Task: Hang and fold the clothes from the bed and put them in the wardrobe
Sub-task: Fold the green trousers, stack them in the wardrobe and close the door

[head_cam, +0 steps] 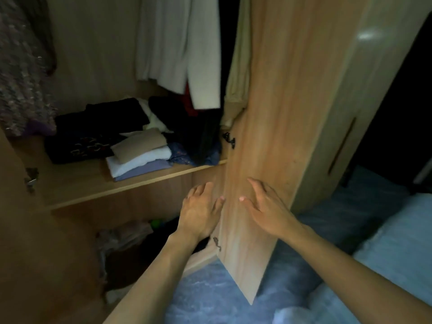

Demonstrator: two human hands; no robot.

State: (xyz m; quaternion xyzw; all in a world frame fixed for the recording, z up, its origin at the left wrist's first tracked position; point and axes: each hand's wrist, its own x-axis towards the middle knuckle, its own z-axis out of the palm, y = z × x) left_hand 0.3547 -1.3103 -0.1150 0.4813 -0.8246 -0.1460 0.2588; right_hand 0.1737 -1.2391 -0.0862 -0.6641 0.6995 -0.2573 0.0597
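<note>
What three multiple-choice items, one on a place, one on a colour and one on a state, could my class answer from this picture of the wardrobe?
1. Where does the small stack of folded clothes lie?
A. on the wardrobe shelf
B. on the bed
C. on the floor

2. What colour is the top piece of that stack?
A. red
B. beige
C. green

3. What are the two hands doing?
A. both hold a hanger
B. both carry a shirt
C. both are empty with fingers spread near the wardrobe door

Answers:
1 A: the stack sits on the wooden shelf, beside darker folded clothes.
2 B: the top piece is beige, above a white piece and a pale blue one.
3 C: the left hand and the right hand hold nothing; the right hand lies over the door's inner face.
</note>
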